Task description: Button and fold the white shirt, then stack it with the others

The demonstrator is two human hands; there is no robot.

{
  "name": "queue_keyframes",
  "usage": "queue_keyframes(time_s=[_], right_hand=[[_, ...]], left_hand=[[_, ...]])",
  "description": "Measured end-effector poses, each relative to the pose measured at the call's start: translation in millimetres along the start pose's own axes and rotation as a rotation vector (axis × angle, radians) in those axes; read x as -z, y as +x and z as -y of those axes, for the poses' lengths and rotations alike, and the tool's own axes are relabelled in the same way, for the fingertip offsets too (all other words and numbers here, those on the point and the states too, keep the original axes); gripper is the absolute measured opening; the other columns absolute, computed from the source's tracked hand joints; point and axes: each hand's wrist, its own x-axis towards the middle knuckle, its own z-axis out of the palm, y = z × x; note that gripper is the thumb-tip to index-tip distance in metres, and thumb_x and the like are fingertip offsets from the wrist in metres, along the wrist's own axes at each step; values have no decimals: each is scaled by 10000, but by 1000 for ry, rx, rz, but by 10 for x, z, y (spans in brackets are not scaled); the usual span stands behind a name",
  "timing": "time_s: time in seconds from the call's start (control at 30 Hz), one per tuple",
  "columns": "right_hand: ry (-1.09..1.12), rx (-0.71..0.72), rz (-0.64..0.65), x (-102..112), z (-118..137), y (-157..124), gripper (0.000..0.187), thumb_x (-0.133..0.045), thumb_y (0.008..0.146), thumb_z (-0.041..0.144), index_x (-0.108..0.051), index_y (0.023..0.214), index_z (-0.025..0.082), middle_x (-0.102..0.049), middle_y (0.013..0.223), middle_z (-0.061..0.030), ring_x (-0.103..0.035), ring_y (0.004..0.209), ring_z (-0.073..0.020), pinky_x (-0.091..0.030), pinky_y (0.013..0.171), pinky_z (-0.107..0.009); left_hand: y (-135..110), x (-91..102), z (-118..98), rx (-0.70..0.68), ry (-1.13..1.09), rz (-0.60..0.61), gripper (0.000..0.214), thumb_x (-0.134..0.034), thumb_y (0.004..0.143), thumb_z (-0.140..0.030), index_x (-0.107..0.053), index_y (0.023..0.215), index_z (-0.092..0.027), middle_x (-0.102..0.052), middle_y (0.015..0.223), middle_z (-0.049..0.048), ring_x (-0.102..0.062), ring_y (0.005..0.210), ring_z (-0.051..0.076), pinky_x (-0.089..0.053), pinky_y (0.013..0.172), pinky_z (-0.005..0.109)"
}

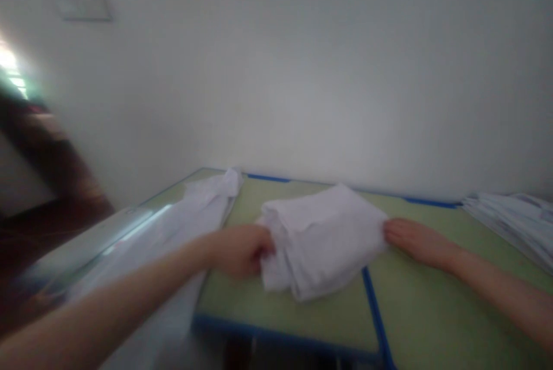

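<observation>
A folded white cloth (328, 237), perhaps a garment, is between my two hands over a pale green tabletop (276, 309). My left hand (244, 249) is closed at the cloth's left edge, thumb and fingers pinching its layers. At the right corner, my right hand (415, 240) has its fingers together against the cloth; whether they grip it is hidden. Another white cloth (173, 231) lies long and loose over the left part of the table, passing behind my left forearm and down past the front edge. The picture is blurred.
Several flat white folded pieces (514, 223) are stacked at the table's right end. Blue edging (285, 335) runs along the tables' borders and the seam between them. A plain wall (328, 70) stands directly behind, with a small panel (80, 2) at upper left.
</observation>
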Motion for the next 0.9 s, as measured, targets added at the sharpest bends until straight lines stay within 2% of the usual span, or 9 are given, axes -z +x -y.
queue_keyframes(time_s=[0.1, 0.17, 0.23, 0.3, 0.37, 0.5, 0.6, 0.7, 0.9], right_hand=[[-39, -118, -44, 22, -171, -202, 332, -431, 869, 206, -614, 1145, 217, -579, 1233, -97, -498, 1182, -237, -374, 1015, -478], [-36, -165, -71, 69, -77, -369, 419, -465, 862, 261, -532, 1272, 209, -494, 1340, -112, -420, 1264, -256, -344, 1048, -488], [13, -144, -59, 140, 171, -560, 551, -503, 850, 318, -409, 1383, 219, -386, 1431, -105, -336, 1328, -257, -322, 1080, -465], [73, -82, -12, 216, 499, -754, 678, -540, 828, 370, -292, 1447, 247, -286, 1488, -82, -266, 1366, -258, -305, 1100, -449], [118, -42, 26, 274, 821, -916, 791, -578, 796, 415, -205, 1476, 257, -226, 1510, -71, -233, 1378, -273, -298, 1105, -452], [189, -97, 18, 298, 1292, -1028, 960, -627, 741, 477, -97, 1492, 198, -164, 1516, -107, -252, 1366, -292, -354, 1074, -432], [209, -122, 11, 268, 1516, -951, 1038, -660, 697, 490, -74, 1489, 160, -144, 1508, -129, -263, 1359, -299, -384, 1056, -413], [172, -141, 12, 228, 1673, -876, 928, -616, 726, 372, -123, 1484, 158, -165, 1496, -117, -248, 1363, -298, -353, 1075, -436], [78, -91, -43, 64, 1852, -1037, 793, -509, 600, 155, -415, 1385, 95, -348, 1426, -124, -362, 1309, -308, -381, 1047, -468]], left_hand=[[14, -314, -640, -301, -34, 149, 330, -597, 679, -253, -677, 999, -255, -683, 830, 49, -619, 705, 196, -466, 597, 273], [17, -402, -846, -553, -130, 272, 388, -577, 713, -261, -647, 1094, -271, -692, 880, 34, -640, 802, 181, -490, 672, 244], [32, -358, -800, -587, -164, 215, 460, -551, 712, -189, -613, 1162, -259, -675, 1027, 38, -627, 937, 175, -487, 794, 228], [81, -233, -562, -442, -92, 26, 572, -501, 685, -78, -564, 1231, -239, -594, 1222, 60, -565, 1092, 196, -450, 919, 268], [181, -112, -262, -344, 44, -83, 684, -451, 678, -8, -490, 1313, -261, -483, 1365, 60, -473, 1219, 224, -382, 1019, 344], [491, -72, 87, -373, 243, -54, 682, -523, 761, -97, -376, 1399, -289, -270, 1502, 70, -291, 1350, 286, -254, 1098, 453], [682, -155, 49, -478, 259, 52, 664, -616, 757, -226, -407, 1387, -256, -296, 1487, 99, -283, 1355, 293, -230, 1113, 443], [713, -229, -105, -537, 238, 112, 611, -633, 743, -244, -481, 1334, -258, -428, 1413, 95, -340, 1330, 278, -230, 1116, 437], [292, -427, -349, -614, 180, 82, 425, -528, 834, -307, -543, 1258, -272, -565, 1290, 74, -452, 1255, 241, -182, 1134, 454]])
